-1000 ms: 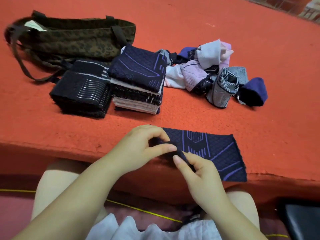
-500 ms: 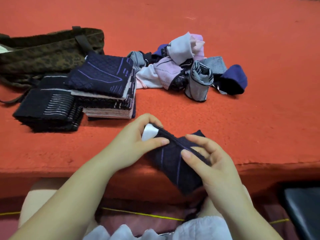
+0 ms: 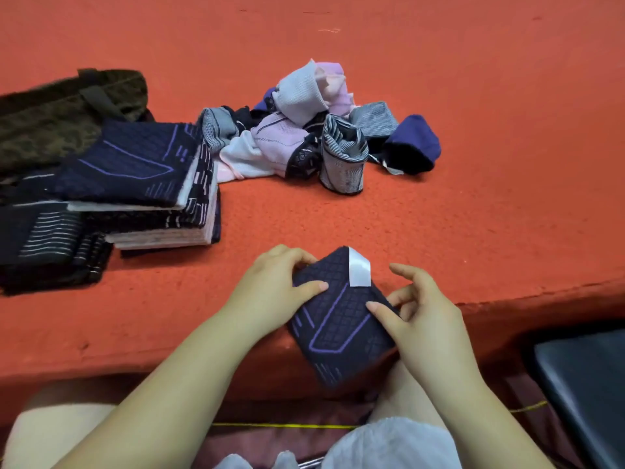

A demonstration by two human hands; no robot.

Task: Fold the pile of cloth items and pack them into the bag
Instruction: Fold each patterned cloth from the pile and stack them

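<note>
Both hands hold the folded navy cloth (image 3: 341,319) at the table edge, left hand (image 3: 270,299) pinching its left side, right hand (image 3: 416,319) its right, folded stack (image 3: 148,184) nearer the left.

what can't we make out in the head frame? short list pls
- Bag: cut off by the left edge and blurred; opening and contents unseen.
- Black folded stack: left part cut off by the edge.
- Navy folded cloth: underside hidden, edges covered by the left hand and right hand.
- Unfolded pile: item count unclear; pieces overlap.
</note>
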